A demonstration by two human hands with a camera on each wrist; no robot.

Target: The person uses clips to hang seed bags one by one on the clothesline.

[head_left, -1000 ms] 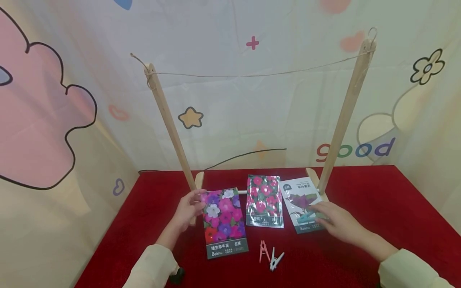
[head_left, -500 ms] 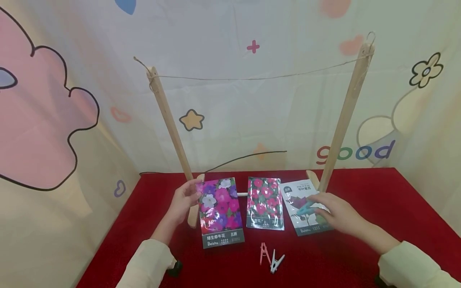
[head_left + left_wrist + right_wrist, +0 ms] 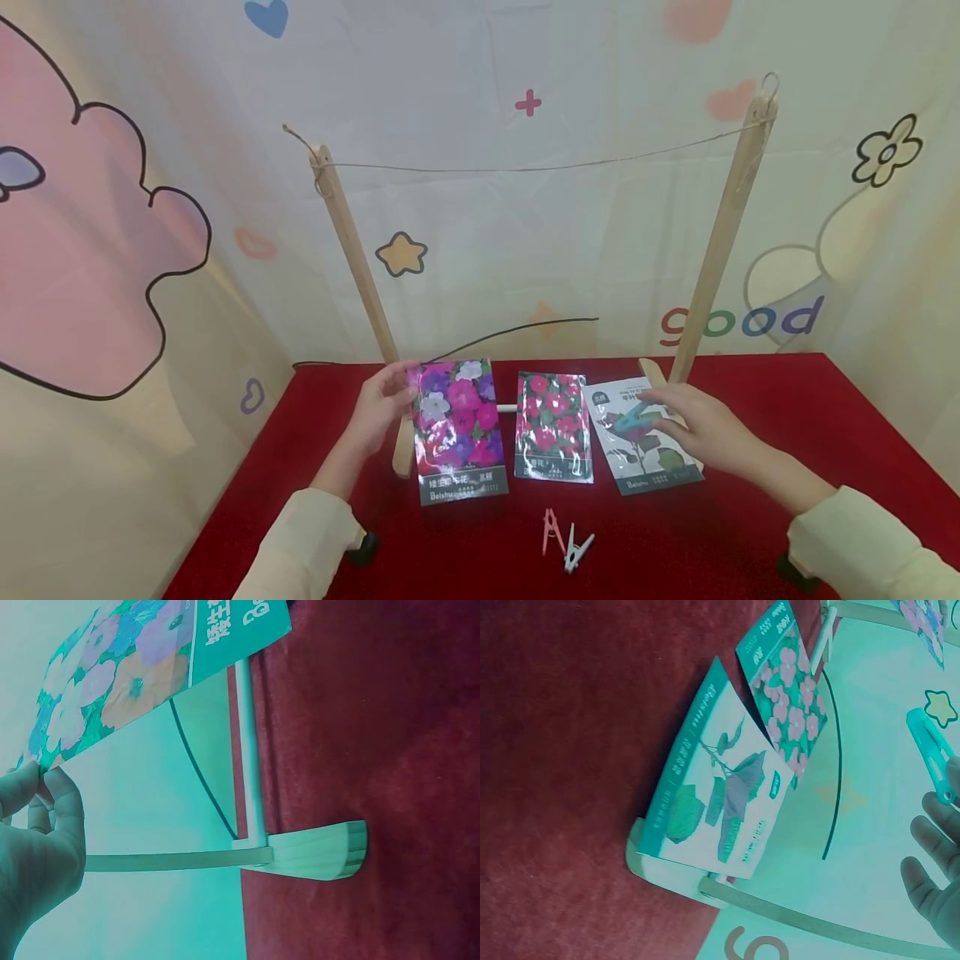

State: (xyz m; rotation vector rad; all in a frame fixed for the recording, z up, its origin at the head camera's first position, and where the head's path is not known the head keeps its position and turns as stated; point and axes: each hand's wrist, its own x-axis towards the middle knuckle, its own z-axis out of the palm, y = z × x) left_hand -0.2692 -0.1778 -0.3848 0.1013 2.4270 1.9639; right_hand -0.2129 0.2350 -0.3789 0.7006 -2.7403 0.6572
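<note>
My left hand (image 3: 377, 412) pinches the upper left edge of a seed packet (image 3: 459, 425) printed with purple, pink and white flowers. The left wrist view shows this packet (image 3: 135, 679) raised off the red cloth, its corner between thumb and fingers. My right hand (image 3: 701, 429) holds a blue clothespin (image 3: 633, 417), which overlaps a white packet with a leafy plant (image 3: 637, 458) in the head view. From the right wrist, the clothespin (image 3: 930, 750) shows clear of that packet (image 3: 712, 787). Between the two hands lies a packet with red-pink flowers (image 3: 553, 429).
Two wooden posts (image 3: 352, 250) carry a thin string (image 3: 525, 170) across the back. A pale rod (image 3: 507, 409) runs low between their feet. On the red cloth (image 3: 465, 554) in front lie a pink clothespin (image 3: 552, 532) and a white clothespin (image 3: 576, 552). A printed curtain (image 3: 570, 242) hangs behind.
The left hand has lifted the purple-flower packet upward and slightly left. The right hand has risen with the blue clothespin from low over the white packet. The head view has tilted slightly up.
</note>
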